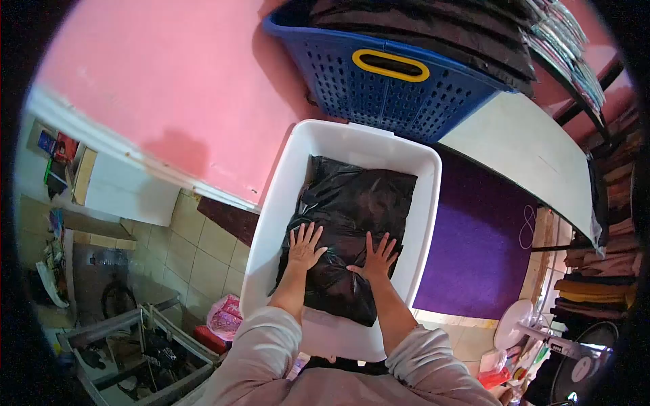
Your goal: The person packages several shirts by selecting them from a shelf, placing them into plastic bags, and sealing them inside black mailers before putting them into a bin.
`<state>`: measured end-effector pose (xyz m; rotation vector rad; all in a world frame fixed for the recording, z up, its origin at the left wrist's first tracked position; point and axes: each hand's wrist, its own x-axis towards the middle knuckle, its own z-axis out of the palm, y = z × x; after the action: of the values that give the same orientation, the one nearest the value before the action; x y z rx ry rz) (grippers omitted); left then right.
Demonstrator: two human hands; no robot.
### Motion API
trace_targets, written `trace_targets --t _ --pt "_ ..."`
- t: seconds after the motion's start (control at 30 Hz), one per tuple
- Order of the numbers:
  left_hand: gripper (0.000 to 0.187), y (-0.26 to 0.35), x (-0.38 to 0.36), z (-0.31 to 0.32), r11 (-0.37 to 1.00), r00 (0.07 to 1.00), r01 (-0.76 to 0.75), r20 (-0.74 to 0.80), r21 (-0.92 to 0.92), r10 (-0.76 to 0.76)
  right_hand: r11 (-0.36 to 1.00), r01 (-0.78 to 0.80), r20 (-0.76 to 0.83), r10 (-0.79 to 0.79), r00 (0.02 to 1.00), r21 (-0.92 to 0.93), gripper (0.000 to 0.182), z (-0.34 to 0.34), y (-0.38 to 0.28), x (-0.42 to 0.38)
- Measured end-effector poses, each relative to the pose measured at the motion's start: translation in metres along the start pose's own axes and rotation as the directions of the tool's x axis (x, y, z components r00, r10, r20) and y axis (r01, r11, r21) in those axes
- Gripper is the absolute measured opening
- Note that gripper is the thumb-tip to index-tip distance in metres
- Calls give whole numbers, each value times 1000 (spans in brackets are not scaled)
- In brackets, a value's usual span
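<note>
Both hands, left hand [305, 246] and right hand [374, 257], lie flat on the black bag [352, 223], which fills most of the white tub [284, 176]. Bare tub floor shows at 12 and 6 o'clock of the bag. The blue basket [399, 88] blocks the tub's 12 o'clock rim; purple mat [481, 250] at 3 o'clock lies open.

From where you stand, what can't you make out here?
All in the head view:
- What the black bag holds: its plastic is opaque.
- The white bin's floor: the bag covers it.
- The palms of the left hand and right hand: they lie flat on the bag.
- The blue basket's top: cut off by the frame edge.
- The shelf items, far left: too small.
</note>
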<state>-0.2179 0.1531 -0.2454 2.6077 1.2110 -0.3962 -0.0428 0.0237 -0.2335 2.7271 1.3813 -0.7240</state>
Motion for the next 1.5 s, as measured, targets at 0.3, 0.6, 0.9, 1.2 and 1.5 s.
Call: trace_targets --t 0.3,0.6,0.9,1.2,1.5 --pt "72 -31 -8 16 987 997 -58 -56 -147 50 999 16 237 -25 971 37 130 12 14 16" --pt "73 -28 -28 9 999 986 -42 -160 25 46 986 -120 -5 121 993 113 130 20 8 -30" --pt "67 5 -39 -25 969 998 44 -28 -243 -52 959 -205 271 147 951 198 111 -35 -19 -19" --pt "58 100 -85 -64 880 998 38 63 -474 -9 553 669 -4 -769 639 497 47 -130 12 -67" --pt "32 274 -114 -121 837 760 -178 -612 -518 -217 527 708 -335 -636 696 471 21 -151 268 -116"
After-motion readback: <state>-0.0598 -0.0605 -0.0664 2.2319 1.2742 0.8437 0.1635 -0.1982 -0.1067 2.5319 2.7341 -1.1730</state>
